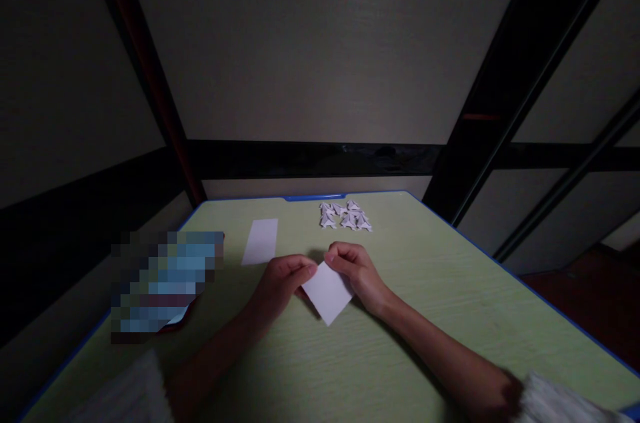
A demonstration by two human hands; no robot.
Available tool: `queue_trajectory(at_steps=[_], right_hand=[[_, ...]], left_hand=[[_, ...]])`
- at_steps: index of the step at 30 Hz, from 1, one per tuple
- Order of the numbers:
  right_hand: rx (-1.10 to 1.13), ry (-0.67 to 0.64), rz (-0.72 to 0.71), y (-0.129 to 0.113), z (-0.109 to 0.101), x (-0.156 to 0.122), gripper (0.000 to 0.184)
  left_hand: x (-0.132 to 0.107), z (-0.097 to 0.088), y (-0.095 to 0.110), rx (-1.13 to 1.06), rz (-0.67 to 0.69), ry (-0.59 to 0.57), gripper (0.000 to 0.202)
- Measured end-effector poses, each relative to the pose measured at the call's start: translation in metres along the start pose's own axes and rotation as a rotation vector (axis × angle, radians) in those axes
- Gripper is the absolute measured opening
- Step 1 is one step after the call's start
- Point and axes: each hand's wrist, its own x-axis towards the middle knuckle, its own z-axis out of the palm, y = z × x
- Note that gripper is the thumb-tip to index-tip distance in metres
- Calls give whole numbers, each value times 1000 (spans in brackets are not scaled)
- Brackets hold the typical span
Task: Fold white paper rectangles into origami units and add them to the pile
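A small white square of paper [329, 296] is held up between my two hands, one corner pointing toward me. My left hand [286, 277] pinches it at the upper left between thumb and fingers. On the upper right edge, my right hand [357, 271] grips it the same way, its fingers curled. The far side of the paper and some fingertips are hidden behind it. Beyond my hands, several folded white paper figures [350, 217] sit in a cluster. A flat white paper rectangle [261, 241] lies past my left hand.
The pale green table [425, 343] has a blue rim and a blue bar [315, 197] at its far edge. On the left lies a pixelated bluish item [173, 283] with a dark red edge. Behind the table stands a grey panelled wall [315, 43].
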Motion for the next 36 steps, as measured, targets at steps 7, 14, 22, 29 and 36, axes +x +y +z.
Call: queue_trajectory(at_steps=[7,14,22,29,36], right_hand=[[-174,-20,-77,2,2,-2,25],[-263,13,-123,2,4,-1,25],[-288,30,-133,3,3,-3,25],[-290,35,-135,3,4,-2,25],[-279,63,-134,4,4,-1,24]], left_hand=[[-1,0,1,70,65,16,14],[3,-1,0,118,112,116,10],[2,-1,2,115,93,155,11],[2,-2,3,138,85,159,13],[1,-1,5,135,65,162,13]])
